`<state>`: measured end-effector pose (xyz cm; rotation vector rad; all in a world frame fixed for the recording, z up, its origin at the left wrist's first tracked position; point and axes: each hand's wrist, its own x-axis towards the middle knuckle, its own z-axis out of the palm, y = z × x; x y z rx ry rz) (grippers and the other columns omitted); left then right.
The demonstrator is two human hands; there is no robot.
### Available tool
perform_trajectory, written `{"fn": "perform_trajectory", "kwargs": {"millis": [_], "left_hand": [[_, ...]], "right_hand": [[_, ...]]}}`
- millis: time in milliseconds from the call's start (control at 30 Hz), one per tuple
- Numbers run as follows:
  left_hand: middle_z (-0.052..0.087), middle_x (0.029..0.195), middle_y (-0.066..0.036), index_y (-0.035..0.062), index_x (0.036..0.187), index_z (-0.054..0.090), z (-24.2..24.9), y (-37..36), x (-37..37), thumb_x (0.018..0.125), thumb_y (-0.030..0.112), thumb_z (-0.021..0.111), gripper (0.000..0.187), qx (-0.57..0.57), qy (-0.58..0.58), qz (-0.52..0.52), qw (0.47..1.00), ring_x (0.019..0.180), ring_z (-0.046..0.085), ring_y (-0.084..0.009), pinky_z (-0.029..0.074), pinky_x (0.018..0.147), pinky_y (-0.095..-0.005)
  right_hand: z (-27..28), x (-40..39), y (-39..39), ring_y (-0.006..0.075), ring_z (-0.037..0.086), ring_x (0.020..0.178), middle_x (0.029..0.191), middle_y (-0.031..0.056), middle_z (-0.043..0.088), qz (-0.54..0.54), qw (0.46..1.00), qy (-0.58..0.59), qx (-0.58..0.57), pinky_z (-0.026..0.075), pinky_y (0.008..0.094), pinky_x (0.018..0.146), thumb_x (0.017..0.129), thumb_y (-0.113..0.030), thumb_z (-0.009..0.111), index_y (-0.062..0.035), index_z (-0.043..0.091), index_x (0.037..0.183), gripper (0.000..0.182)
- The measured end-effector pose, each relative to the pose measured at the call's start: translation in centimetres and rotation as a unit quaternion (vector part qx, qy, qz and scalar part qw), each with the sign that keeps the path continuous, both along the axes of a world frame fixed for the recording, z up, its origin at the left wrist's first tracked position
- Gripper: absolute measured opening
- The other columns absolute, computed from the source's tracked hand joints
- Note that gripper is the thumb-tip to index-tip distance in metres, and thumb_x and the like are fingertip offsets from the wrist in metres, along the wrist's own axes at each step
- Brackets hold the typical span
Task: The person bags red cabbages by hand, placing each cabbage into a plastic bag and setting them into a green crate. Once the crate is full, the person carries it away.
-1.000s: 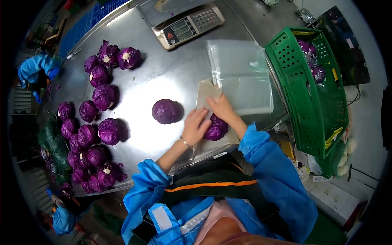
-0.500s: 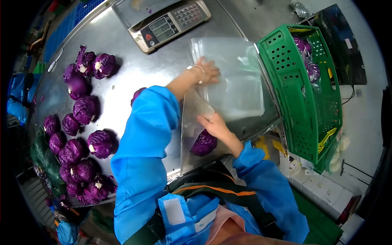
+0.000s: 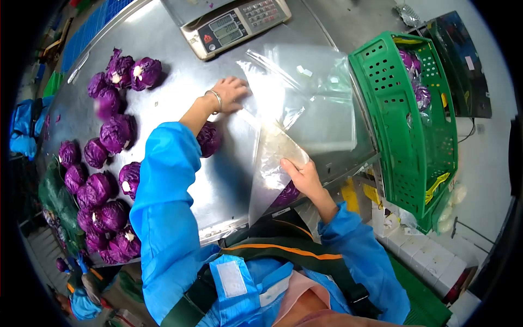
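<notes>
My right hand (image 3: 303, 175) grips the top of a clear plastic bag (image 3: 269, 169) at the table's front edge, with a purple cabbage (image 3: 285, 194) inside it at the bottom. My left hand (image 3: 230, 90) reaches across the steel table (image 3: 180, 82) and pulls the corner of another clear bag (image 3: 272, 76) off the stack of bags (image 3: 321, 114). A loose purple cabbage (image 3: 208, 138) lies under my left forearm.
Several purple cabbages (image 3: 106, 163) crowd the table's left side. A digital scale (image 3: 234, 24) stands at the far edge. A green plastic crate (image 3: 408, 120) holding bagged cabbages sits to the right. Another person in blue (image 3: 24, 131) is at the far left.
My left hand drew back leftward from the bag stack, dragging one bag up with it. My right hand kept hold of the bagged cabbage near the table's front edge.
</notes>
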<state>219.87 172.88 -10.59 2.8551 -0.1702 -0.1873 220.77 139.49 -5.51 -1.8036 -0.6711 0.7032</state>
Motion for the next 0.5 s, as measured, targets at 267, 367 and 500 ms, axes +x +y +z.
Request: {"fn": "perform_trajectory", "kwargs": {"millis": [267,367,500], "left_hand": [[0.063,0.093,-0.012,0.0126,0.098,0.066,-2.3,-6.7,-2.9,0.083,0.027,0.055,0.024,-0.146,0.003,0.202,0.969,0.088,0.059,-0.0297,0.047,0.081,-0.0369],[0.063,0.092,-0.009,0.0137,0.094,0.066,-3.2,-5.9,-2.3,0.081,0.028,0.058,0.021,-0.1,-0.05,0.173,0.979,0.092,0.056,-0.029,0.046,0.081,-0.0378],[0.062,0.089,-0.004,0.0152,0.089,0.066,-3.5,-6.1,-2.1,0.079,0.029,0.061,0.018,-0.046,-0.072,0.199,0.976,0.093,0.054,-0.0257,0.043,0.079,-0.0381]], "right_hand": [[-0.6,-1.4,0.9,0.0269,0.061,0.094,0.102,0.0174,0.063,-0.008,1.0,0.0,-0.013,0.046,0.0322,0.081,0.082,-0.018,0.064,0.002,0.057,0.111,0.036],[-0.5,-1.8,1.2,0.0271,0.062,0.094,0.101,0.0172,0.063,-0.022,1.0,0.01,-0.013,0.046,0.0325,0.081,0.081,-0.019,0.064,0.0016,0.057,0.11,0.036],[-0.9,-1.6,1.3,0.0268,0.062,0.093,0.099,0.0165,0.064,-0.021,0.999,0.012,-0.043,0.046,0.0327,0.08,0.081,-0.022,0.065,0.0009,0.058,0.109,0.036]]}}
